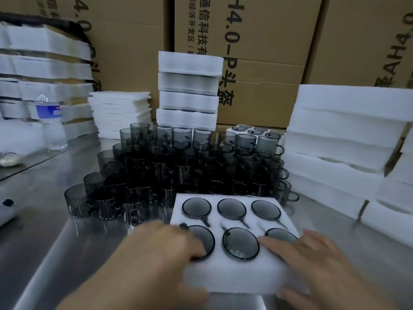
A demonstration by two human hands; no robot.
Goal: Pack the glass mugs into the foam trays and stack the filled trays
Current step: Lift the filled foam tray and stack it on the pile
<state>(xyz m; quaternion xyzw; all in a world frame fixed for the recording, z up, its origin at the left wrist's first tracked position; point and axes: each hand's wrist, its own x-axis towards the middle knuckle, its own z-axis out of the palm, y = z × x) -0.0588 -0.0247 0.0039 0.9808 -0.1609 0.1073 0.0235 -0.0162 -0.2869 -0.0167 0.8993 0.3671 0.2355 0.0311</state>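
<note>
A white foam tray (237, 276) lies on the steel table in front of me, each of its round holes holding a smoky grey glass mug (241, 242). My left hand (156, 253) grips the tray's near left side, fingers over the near left mug and thumb down the front wall. My right hand (312, 260) grips the near right corner, fingers flat on the foam top and thumb at the front. Behind the tray stands a big pile of loose grey mugs (178, 166). A stack of filled trays (188, 90) rises behind the pile.
Empty foam trays (339, 153) are piled at the right. Another filled tray (257, 130) sits behind the mugs. Foam sheets (120, 115) and a water bottle (52, 121) stand at the back left. Cardboard boxes (263, 52) wall the back. More foam stacks (44, 68) at far left.
</note>
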